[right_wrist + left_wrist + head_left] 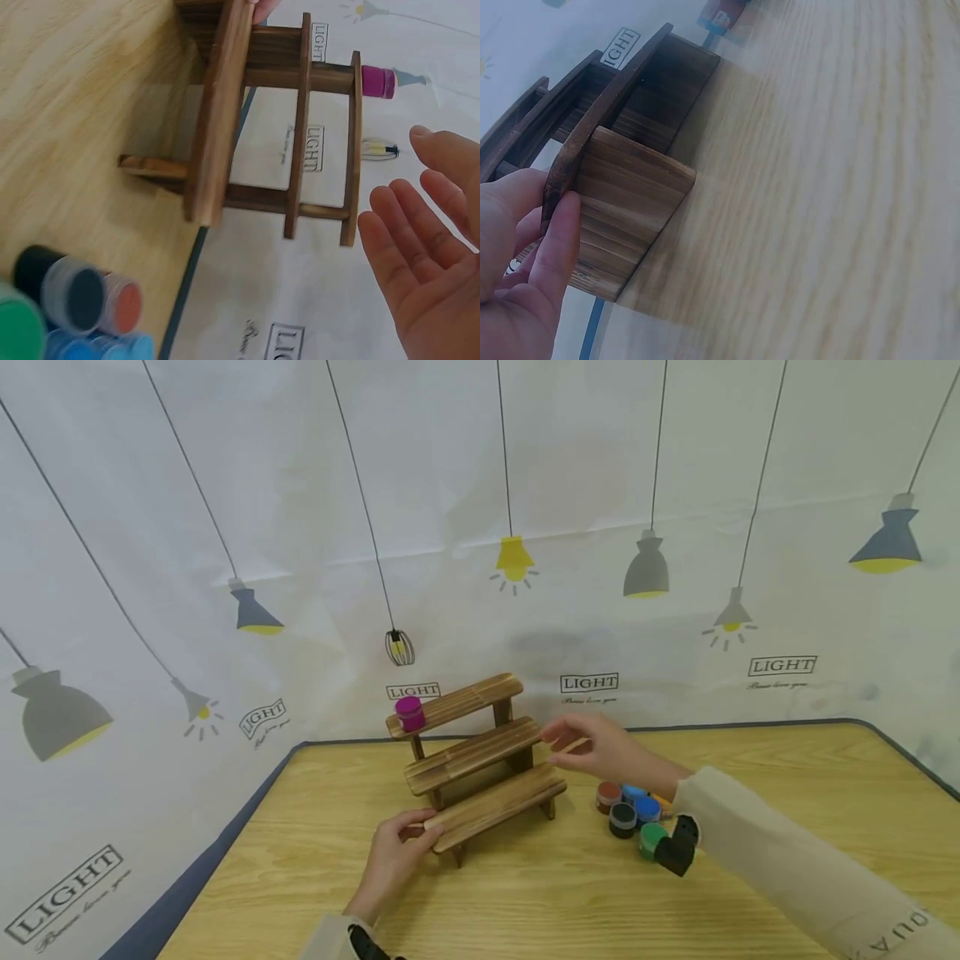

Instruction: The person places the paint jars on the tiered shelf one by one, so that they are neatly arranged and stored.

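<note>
A three-tier wooden stand (495, 808) rises in steps at the middle of the table. My left hand (396, 858) pinches the left end of its lowest shelf; in the left wrist view the thumb and fingers of that hand (536, 274) lie on either side of the board's edge. On the top shelf, at its left end, sits a small purple jar (410, 714). My right hand (600, 749) is by the right end of the middle shelf. It holds nothing, and its fingers (409, 232) are spread from the thumb in the right wrist view.
Right of the stand, several small paint jars are grouped: a black one (622, 821), a green one (652, 841), a reddish-brown one (608, 795) and blue ones (647, 811). They lie below my right forearm. Behind the table (787, 827) hangs a lamp-printed backdrop (465, 635).
</note>
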`<action>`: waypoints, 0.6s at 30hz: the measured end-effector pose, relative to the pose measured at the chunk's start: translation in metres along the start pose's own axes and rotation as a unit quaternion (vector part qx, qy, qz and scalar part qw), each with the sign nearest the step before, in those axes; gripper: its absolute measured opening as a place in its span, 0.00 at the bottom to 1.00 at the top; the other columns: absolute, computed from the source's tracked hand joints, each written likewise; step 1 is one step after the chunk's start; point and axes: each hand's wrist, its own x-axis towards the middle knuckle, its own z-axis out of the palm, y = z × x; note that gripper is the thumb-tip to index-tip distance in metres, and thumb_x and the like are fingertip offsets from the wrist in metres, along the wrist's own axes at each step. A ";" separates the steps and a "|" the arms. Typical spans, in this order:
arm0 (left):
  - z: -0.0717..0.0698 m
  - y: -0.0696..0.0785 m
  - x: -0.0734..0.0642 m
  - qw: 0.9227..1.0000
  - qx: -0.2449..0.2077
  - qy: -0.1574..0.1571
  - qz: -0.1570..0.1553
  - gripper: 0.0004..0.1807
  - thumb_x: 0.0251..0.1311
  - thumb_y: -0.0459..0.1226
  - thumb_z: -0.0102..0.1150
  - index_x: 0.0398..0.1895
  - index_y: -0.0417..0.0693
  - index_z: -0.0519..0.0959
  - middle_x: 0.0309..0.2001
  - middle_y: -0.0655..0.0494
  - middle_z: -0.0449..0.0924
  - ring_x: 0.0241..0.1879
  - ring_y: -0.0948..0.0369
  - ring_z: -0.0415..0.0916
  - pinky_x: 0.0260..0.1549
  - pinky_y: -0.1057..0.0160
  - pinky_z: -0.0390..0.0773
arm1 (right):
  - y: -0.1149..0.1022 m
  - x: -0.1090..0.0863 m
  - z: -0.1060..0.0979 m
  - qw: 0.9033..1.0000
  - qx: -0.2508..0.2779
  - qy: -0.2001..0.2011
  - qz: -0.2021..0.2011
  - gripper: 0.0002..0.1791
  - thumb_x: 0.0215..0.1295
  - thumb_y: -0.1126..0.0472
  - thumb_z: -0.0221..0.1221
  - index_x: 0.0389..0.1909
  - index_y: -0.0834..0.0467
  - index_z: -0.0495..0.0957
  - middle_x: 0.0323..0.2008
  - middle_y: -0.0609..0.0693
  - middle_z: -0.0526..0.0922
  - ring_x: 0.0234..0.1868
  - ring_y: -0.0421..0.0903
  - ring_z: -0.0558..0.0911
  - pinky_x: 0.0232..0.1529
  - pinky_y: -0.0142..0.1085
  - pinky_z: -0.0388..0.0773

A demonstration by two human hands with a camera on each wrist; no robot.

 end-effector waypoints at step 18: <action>-0.001 -0.001 -0.001 1.000 -0.008 -0.004 -0.003 0.17 0.51 0.35 0.62 0.43 0.35 0.78 0.46 0.42 0.74 0.36 0.56 0.74 0.24 0.70 0.73 | 0.065 -0.103 -0.011 0.996 -0.014 0.026 0.083 0.17 0.56 0.62 0.59 0.44 0.68 0.72 0.41 0.62 0.75 0.38 0.48 0.77 0.35 0.33 0.76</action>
